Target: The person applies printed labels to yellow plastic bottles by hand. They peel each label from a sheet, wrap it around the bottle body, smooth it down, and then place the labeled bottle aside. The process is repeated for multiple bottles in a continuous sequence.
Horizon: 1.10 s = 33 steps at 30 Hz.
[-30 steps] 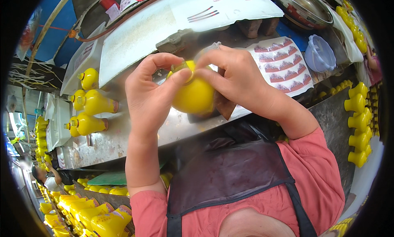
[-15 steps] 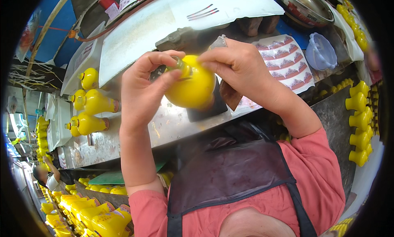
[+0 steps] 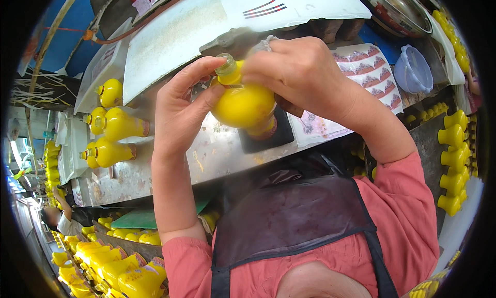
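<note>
On the metal counter [image 3: 150, 170], over a dark pad [image 3: 279, 135], I see the yellow bottle [image 3: 243, 106], the left hand [image 3: 178, 103] holding its clear neck between thumb and fingers. The right hand [image 3: 299, 65], drawn narrow on a pale crumpled cloth [image 3: 262, 45], is beside the neck, its fingertips blurred.

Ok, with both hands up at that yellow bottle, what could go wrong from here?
The glossy yellow round-bodied bottle might tip: the left hand grips it high, near its clear mouth, while its foot, at the dark flat block, is narrower than its body.
The right hand, blurred close to the neck, could rub or mark the yellow surface.
The white sheet with purple-and-red prints lies beside the right forearm, so a sweep might shift it.
</note>
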Tool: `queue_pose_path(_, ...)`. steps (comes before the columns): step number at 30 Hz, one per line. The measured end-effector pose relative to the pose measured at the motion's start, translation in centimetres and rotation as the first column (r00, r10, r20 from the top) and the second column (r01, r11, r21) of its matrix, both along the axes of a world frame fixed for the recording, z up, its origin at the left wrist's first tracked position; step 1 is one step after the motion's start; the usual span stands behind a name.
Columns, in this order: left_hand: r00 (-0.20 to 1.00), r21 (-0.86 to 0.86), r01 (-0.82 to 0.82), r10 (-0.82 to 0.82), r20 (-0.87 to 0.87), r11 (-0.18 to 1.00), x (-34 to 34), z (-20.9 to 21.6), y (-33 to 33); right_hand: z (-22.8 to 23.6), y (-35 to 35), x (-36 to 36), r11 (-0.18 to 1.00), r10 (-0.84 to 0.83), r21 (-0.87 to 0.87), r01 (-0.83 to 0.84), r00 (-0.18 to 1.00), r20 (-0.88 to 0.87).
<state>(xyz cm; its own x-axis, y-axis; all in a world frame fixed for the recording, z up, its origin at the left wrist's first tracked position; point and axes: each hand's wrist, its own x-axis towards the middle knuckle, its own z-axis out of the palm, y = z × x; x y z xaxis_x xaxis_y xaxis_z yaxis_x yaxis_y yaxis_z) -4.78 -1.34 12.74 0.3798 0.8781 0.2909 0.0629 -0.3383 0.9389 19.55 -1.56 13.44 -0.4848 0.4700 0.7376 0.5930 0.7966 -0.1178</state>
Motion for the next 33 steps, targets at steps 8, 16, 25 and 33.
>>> queue_pose_path(8, 0.999, 0.006, -0.001, 0.0, 0.044, 1.0, -0.1, -0.4, 0.5, 0.1, 0.7, -0.4, 0.997, 0.023, -0.066, -0.025, 0.999, -0.025)
queue_pose_path(16, 0.999, -0.003, 0.003, -0.003, 0.054, 1.0, -0.2, -0.6, 0.6, -0.3, 0.9, -0.9, 0.989, -0.013, -0.147, 0.0, 0.996, -0.09)
queue_pose_path(25, 0.998, -0.011, 0.007, -0.007, 0.06, 1.0, -0.2, -0.7, 0.7, -0.7, 0.7, -1.1, 0.974, -0.011, -0.226, -0.027, 0.986, -0.164)
queue_pose_path(33, 0.999, 0.026, 0.037, -0.037, -0.011, 0.999, -0.4, -0.2, 0.9, -0.5, 1.2, -0.3, 0.903, -0.044, -0.426, -0.056, 0.974, -0.22)
